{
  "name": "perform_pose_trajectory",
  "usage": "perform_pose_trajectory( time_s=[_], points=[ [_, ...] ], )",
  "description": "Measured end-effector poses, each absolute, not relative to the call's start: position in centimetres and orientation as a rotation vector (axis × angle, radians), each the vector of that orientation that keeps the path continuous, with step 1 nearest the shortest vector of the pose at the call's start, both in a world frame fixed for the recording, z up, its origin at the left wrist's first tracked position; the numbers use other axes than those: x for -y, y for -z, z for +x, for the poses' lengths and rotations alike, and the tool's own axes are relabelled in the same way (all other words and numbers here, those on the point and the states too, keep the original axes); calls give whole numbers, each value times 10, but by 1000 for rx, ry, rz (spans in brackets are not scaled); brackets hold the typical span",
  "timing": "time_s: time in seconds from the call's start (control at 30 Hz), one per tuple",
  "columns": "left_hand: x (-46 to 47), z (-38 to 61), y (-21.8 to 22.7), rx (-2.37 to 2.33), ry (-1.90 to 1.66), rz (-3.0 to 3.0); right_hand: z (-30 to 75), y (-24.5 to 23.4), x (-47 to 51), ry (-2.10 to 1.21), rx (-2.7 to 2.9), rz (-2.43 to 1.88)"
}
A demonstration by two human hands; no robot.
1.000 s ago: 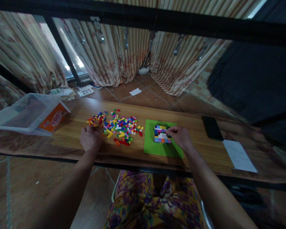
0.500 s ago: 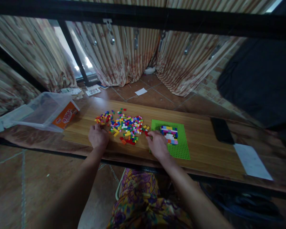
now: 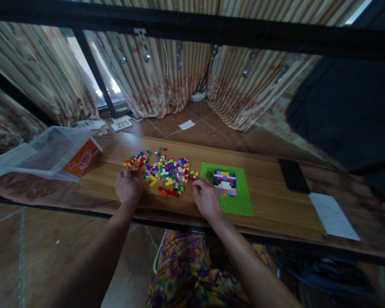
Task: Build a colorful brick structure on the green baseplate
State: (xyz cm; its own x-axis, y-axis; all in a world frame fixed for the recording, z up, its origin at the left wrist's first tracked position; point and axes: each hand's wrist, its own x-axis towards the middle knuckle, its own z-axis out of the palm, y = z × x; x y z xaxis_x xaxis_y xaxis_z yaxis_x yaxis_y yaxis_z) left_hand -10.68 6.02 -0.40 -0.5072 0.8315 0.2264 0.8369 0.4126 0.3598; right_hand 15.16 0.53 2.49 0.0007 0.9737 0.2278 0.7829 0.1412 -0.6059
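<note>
Many small coloured toy bricks [image 3: 170, 169] lie in a loose pile on the wooden board. At the pile's left edge rests my left hand [image 3: 128, 187], its fingers curled down by orange and yellow bricks; its fingertips are partly hidden. My right hand [image 3: 207, 197] is between the pile and the green baseplate [image 3: 242, 201], thumb and fingers pressed together. Anything in that pinch is too small to make out. On the baseplate sits a block of joined bricks [image 3: 225, 184] in white, pink, yellow, blue and other colours, just right of my right hand.
A clear plastic box [image 3: 48, 149] with an orange label stands on the left. To the right lie a black phone [image 3: 293, 175] and a white sheet of paper [image 3: 333, 216]. The wooden board [image 3: 269, 205] runs along the table; curtains [image 3: 167, 81] hang beyond it.
The view has shifted slightly, moving the scene left. My right hand has drawn a little left and towards me, by the pile's right edge. My left hand stays at the pile's left side.
</note>
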Motion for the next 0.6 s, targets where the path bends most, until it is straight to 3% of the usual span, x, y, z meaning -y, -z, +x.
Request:
perform_pose_trajectory(
  time_s=[0.27,0.6],
  points=[
    [-62,-109,6,2632,680,-1557,222,-44,-3,-402,1648,-1593],
    [-61,-106,2,2654,700,-1535,259,-55,-31,-406,1976,-1622]
  ],
)
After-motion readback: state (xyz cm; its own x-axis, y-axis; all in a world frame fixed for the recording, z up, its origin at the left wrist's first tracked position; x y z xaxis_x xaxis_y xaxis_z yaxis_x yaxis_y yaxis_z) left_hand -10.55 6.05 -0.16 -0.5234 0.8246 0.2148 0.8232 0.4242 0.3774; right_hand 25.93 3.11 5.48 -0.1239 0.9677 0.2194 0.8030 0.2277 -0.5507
